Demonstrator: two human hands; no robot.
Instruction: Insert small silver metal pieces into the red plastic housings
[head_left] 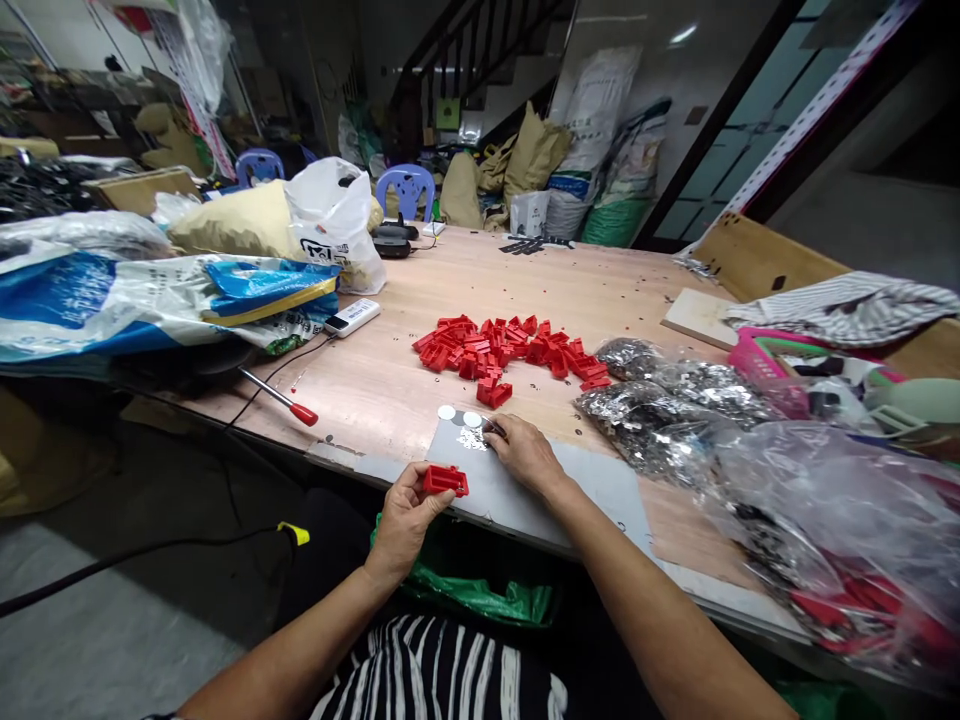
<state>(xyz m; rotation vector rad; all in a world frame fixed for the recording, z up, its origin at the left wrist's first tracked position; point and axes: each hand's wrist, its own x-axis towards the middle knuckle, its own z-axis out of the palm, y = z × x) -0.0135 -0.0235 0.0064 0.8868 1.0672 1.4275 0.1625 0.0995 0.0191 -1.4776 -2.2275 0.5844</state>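
My left hand (406,520) grips a small red plastic housing (445,481) at the table's front edge, its open side facing up. Ahead and to the right, my right hand (523,452) has its fingertips pinched together over a little heap of small shiny metal pieces (472,438) on a grey mat (592,485). Whatever those fingertips hold is too small to name. Two white round discs (446,412) lie by the heap. Beyond my hands spreads a loose pile of red plastic housings (487,348).
Clear bags of metal parts (637,405) lie on the right, near a pink basket (765,355). A red-handled tool (300,412) points over the table's left edge, beside a white device (352,317) with a cable. A green bag (480,595) hangs below the front edge.
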